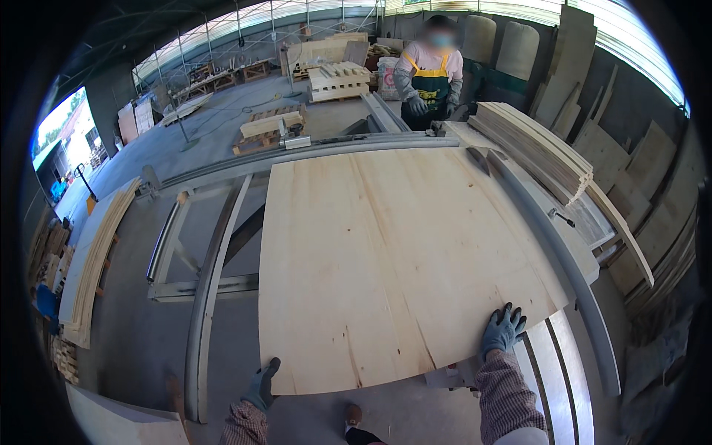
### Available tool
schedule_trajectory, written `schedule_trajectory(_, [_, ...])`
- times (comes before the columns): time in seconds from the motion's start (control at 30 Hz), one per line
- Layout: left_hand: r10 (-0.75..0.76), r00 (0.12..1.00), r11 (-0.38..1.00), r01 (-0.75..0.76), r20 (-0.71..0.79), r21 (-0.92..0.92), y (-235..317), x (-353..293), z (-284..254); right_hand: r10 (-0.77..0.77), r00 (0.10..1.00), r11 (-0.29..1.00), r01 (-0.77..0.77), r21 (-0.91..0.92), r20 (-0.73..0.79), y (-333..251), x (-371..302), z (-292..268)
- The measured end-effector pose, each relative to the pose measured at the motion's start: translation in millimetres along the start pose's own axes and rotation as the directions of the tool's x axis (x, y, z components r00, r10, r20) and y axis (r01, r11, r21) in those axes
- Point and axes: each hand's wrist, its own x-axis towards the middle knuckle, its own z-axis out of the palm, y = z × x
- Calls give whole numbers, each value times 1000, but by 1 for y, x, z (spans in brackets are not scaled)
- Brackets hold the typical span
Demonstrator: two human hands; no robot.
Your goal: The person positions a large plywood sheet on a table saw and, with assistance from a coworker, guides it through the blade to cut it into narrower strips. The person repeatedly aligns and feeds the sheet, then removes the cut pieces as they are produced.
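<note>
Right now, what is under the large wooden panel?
A grey crossbar and a dark diagonal bar disappear beneath the panel at left; a slotted surface emerges by its near right corner. The rest below is covered.

The saw table [545, 371] carries a wooden board [393, 274] beneath the right hand [503, 331] and, farther beyond it, stacked planks [530, 144].

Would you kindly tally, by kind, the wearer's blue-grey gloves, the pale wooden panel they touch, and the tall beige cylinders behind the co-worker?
Blue-grey work gloves: 2
Large pale wooden panel: 1
Tall beige cylinders: 2
Total: 5
</note>
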Motion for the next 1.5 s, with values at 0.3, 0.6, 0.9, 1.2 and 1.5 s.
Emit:
schedule_trajectory(0.3, [-52,997,998,54,-57,21,19,2,7,-3,1000,1000,3,4,-25,-7,1,5])
schedule_trajectory(0.6, [-86,993,990,94,80,-103,18,16,-17,4,1000,999,-4,52,-4,-24,1,12])
schedule_trajectory(0.9, [-165,986,985,165,-6,48,33,16,-7,0,999,997,4,82,-49,-22,3,15])
schedule_trajectory(1.2, [-180,983,982,178,-28,-57,28,35,-18,2,999,996,3,89,-51,-33,1,14])
schedule_trajectory(1.5, [-179,981,978,170,-70,-117,47,26,-1,23,999,996,-20,84,-34,-38,1,29])
